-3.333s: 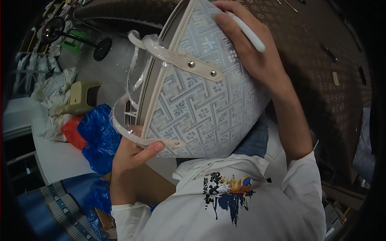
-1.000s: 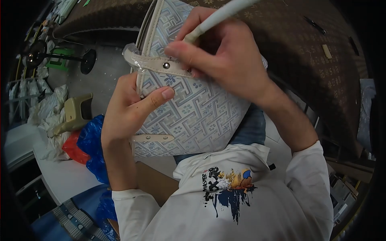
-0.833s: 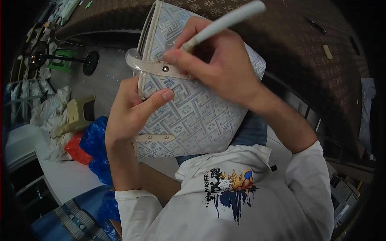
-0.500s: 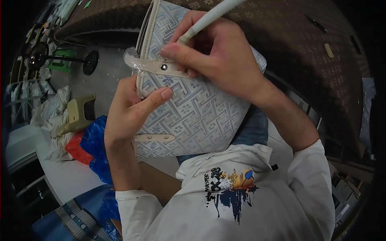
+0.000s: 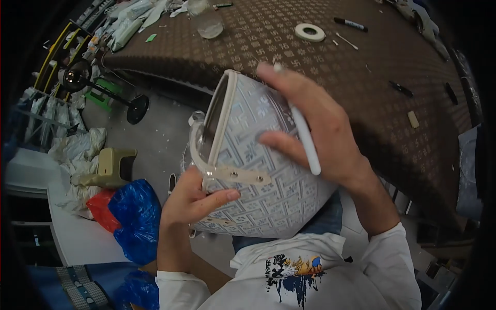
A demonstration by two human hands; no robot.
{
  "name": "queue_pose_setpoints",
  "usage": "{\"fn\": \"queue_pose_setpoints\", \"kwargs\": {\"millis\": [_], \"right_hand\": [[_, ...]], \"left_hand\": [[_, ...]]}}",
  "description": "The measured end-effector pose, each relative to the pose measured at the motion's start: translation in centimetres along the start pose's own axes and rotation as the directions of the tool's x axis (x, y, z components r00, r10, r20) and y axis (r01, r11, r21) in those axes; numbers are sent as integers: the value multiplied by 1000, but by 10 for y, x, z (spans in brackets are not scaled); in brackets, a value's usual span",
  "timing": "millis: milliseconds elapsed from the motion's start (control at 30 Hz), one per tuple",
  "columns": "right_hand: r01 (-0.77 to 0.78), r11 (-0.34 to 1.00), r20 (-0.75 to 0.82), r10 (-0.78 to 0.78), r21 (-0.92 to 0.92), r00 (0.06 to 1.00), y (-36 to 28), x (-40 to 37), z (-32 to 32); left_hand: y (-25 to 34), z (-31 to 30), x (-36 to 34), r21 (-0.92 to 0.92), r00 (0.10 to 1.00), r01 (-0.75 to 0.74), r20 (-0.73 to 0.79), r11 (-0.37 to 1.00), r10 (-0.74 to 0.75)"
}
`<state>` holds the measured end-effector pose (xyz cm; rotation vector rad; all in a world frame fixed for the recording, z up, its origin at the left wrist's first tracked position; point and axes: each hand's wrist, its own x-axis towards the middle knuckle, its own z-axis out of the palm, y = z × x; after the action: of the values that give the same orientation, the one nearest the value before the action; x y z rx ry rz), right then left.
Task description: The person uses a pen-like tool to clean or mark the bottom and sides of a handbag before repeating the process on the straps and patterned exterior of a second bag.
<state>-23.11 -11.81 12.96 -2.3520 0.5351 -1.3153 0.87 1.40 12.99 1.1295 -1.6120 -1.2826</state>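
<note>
A handbag [image 5: 258, 201] with a pale blue-grey geometric and floral pattern rests tilted on my lap. Its open top faces left. A cream handle strap [image 5: 243, 175] with metal studs is fixed near the rim, partly wrapped in clear plastic. My left hand [image 5: 194, 199] grips the bag below that strap, thumb on the outside and the fingers hidden. Over the bag's upper side is my right hand [image 5: 320, 129], blurred, thumb and fingers spread around the bag. It keeps a white pen-shaped tool [image 5: 308, 144] tucked against the palm.
On the brown patterned table [image 5: 351, 77] are a tape roll [image 5: 310, 32], a black marker [image 5: 351, 24], a cotton swab [image 5: 347, 41] and a glass jar [image 5: 205, 20]. A black fan [image 5: 137, 108], a beige stool [image 5: 114, 168] and a blue plastic bag [image 5: 135, 219] stand at the left.
The bag has shifted down and turned, showing more of its opening. My right hand has left the strap's studs and opened out over the bag's side, the tool swung down along the palm.
</note>
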Motion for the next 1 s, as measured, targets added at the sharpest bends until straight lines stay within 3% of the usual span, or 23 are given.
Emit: {"fn": "queue_pose_setpoints", "kwargs": {"millis": [33,133,233,300,367,467,533,600,667,700,800,867,933,1000], "right_hand": [[-46,998,82,49,-37,995,-8,0,-2],[-97,995,205,99,-21,974,-13,-10,-22],[-213,977,322,200,8,925,-5,-28,-36],[-276,961,360,249,25,899,-6,-33,-38],[-186,982,336,186,-34,923,-18,-29,-35],[-105,992,393,125,-73,911,-41,-17,-23],[-51,993,389,90,-109,917,-51,-12,-27],[-20,987,367,79,-162,927,-52,-12,-35],[-191,967,278,139,170,950,-48,-16,-49],[-361,862,134,336,355,932,-62,-19,-46],[-376,784,44,409,494,911,-64,-20,-52],[-327,757,46,367,565,929,-49,-24,-43],[-395,614,316,239,683,918,-32,-31,-38],[-435,514,331,285,739,899,-37,-37,-20]], "left_hand": [[-2,-5,-5,-2,998,-6,57,1000,6],[-22,-9,-22,-2,993,-113,-22,994,113],[-19,-10,-47,-29,984,3,-176,1000,-8],[0,-42,-59,346,974,42,-225,937,40],[15,-55,-63,226,826,-21,-545,974,145],[39,-41,-25,217,856,-43,-496,975,148],[56,-32,-5,89,861,239,-480,967,-169],[63,-35,-3,24,889,214,-419,977,-184],[74,-18,-6,122,889,5,-454,993,51],[75,-10,-10,114,895,9,-445,993,43],[73,12,-8,52,923,-40,-381,998,57],[58,42,5,-34,937,191,-293,981,-192],[37,56,12,27,952,237,-207,971,-227],[28,62,14,123,952,301,-85,946,-293]]}}
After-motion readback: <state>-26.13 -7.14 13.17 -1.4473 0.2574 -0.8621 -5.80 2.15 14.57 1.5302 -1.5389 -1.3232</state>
